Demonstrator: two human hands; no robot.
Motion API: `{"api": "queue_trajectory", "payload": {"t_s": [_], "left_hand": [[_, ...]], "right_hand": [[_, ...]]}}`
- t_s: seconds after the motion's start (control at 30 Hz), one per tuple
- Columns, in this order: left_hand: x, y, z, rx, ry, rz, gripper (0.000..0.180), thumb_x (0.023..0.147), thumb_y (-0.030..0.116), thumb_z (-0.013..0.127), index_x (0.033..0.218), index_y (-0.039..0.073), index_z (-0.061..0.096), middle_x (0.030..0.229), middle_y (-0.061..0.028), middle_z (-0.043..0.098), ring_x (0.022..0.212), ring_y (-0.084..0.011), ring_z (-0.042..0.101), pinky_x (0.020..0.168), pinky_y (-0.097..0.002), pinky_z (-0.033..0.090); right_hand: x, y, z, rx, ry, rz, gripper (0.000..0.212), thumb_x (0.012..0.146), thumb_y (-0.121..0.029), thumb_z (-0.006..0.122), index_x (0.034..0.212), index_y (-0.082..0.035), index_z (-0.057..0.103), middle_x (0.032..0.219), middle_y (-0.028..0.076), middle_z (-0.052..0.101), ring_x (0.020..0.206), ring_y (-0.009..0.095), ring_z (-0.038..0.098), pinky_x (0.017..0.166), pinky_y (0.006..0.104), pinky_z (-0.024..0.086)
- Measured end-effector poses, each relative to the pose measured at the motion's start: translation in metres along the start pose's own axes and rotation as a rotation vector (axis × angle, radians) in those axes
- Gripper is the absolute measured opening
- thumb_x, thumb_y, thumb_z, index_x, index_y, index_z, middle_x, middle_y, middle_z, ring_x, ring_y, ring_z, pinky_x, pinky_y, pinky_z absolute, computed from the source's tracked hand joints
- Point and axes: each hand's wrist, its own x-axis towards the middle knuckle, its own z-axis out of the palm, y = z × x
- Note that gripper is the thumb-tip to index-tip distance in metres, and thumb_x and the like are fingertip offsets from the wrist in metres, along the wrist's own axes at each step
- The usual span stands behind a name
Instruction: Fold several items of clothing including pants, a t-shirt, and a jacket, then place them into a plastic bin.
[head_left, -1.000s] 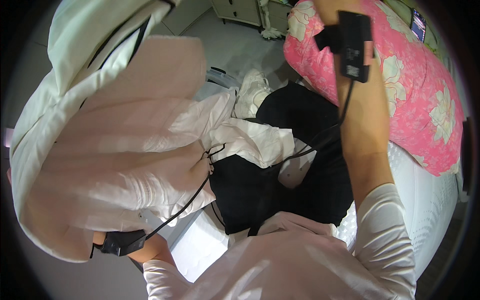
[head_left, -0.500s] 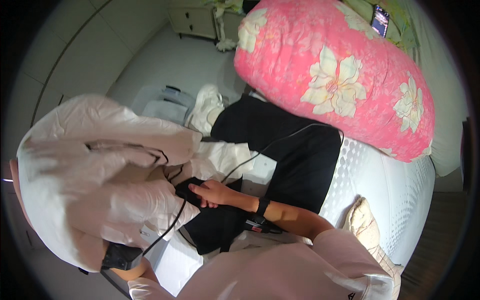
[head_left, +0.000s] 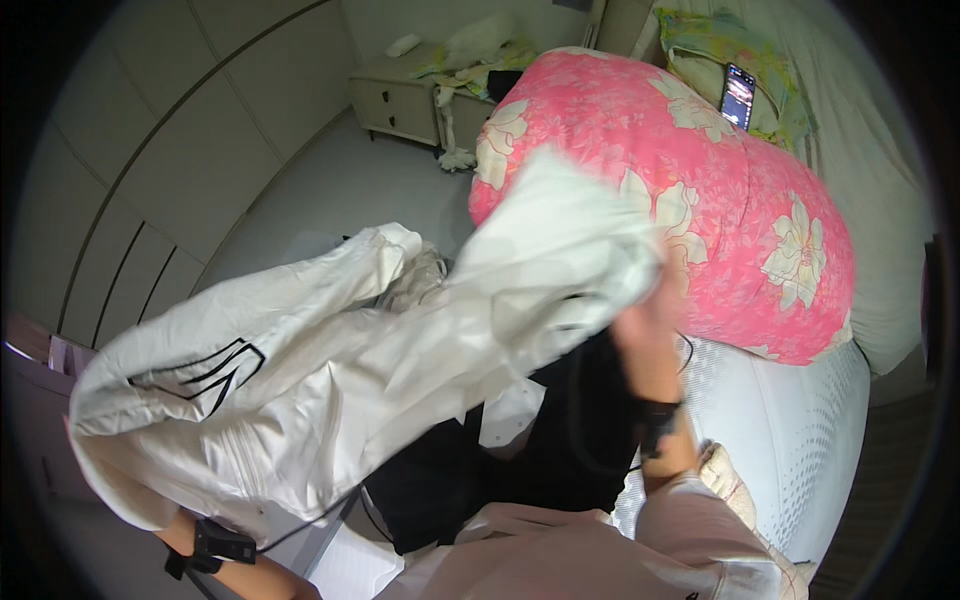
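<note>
A white jacket [head_left: 330, 400] with a black line print spreads in the air across my lap, from the left side to the right. My left hand is hidden under its lower left part; only the wrist with a black strap device [head_left: 222, 545] shows. Blurred by motion, my right hand [head_left: 648, 325] is at the jacket's right end, closed on the cloth as far as I can tell. The raised right part of the jacket is smeared and overlaps a pink floral quilt [head_left: 780, 220].
I sit beside a white bed [head_left: 780, 420] in black trousers [head_left: 440, 480], with a white plate-like piece [head_left: 512, 412] on them. A phone [head_left: 738, 97] leans on a green-yellow pillow. A nightstand [head_left: 395, 108] stands at the back. A dark cable [head_left: 320, 518] runs from the left wrist device.
My right hand has moved from my lap up and to the right, and the jacket now stretches across with it. The black line print has come into view. The whole view has shifted a little.
</note>
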Motion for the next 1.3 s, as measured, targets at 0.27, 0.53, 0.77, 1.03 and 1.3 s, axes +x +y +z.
{"api": "queue_trajectory", "payload": {"t_s": [0.27,0.53,0.77,1.03,1.3], "left_hand": [[-0.152,-0.060,0.048,0.007,-0.191,-0.450,0.038,0.090,0.012,0.052,0.124,-0.005,0.055,0.122,-0.0179,0.060,0.108,-0.0285,0.060,0.098,-0.0388,0.045],[-0.286,-0.011,0.081,0.242,-0.441,-0.575,0.033,0.096,0.015,0.043,0.116,-0.008,0.056,0.108,-0.0162,0.065,0.094,-0.0221,0.064,0.088,-0.0346,0.051],[-0.332,-0.055,0.055,-0.721,0.109,-1.602,0.033,0.098,0.019,0.042,0.117,-0.004,0.057,0.110,-0.0147,0.065,0.100,-0.0268,0.064,0.091,-0.0396,0.052],[-0.330,-0.049,0.021,-0.553,0.022,-1.562,0.019,0.099,0.015,0.044,0.105,0.003,0.058,0.100,-0.0100,0.067,0.090,-0.0214,0.066,0.084,-0.0360,0.054],[-0.331,-0.009,0.017,-0.520,0.149,-1.585,0.009,0.096,0.011,0.048,0.096,0.008,0.057,0.093,-0.0067,0.067,0.083,-0.0188,0.067,0.078,-0.0340,0.056]], "right_hand": [[-0.092,-0.190,0.016,-0.815,0.222,-0.400,0.043,0.100,-0.027,0.046,0.131,0.002,0.049,0.124,0.013,0.060,0.112,0.022,0.059,0.099,0.0367,0.045],[-0.160,-0.157,-0.131,-1.710,0.936,0.351,0.032,0.093,-0.029,0.058,0.091,0.002,0.064,0.083,0.010,0.069,0.068,0.023,0.067,0.066,0.0400,0.055],[-0.124,-0.111,-0.124,-2.373,0.279,0.071,0.040,0.084,-0.029,0.066,0.063,0.003,0.054,0.055,0.017,0.053,0.046,0.028,0.048,0.048,0.0401,0.037],[0.002,0.070,-0.099,-1.976,-0.531,0.664,0.045,0.087,-0.045,0.062,0.090,0.000,0.066,0.082,0.018,0.066,0.077,0.030,0.064,0.068,0.0393,0.048],[0.049,0.181,-0.143,-1.323,-0.757,0.932,0.062,0.091,-0.050,0.056,0.127,0.000,0.058,0.135,0.015,0.054,0.120,0.026,0.048,0.105,0.0335,0.033]]}}
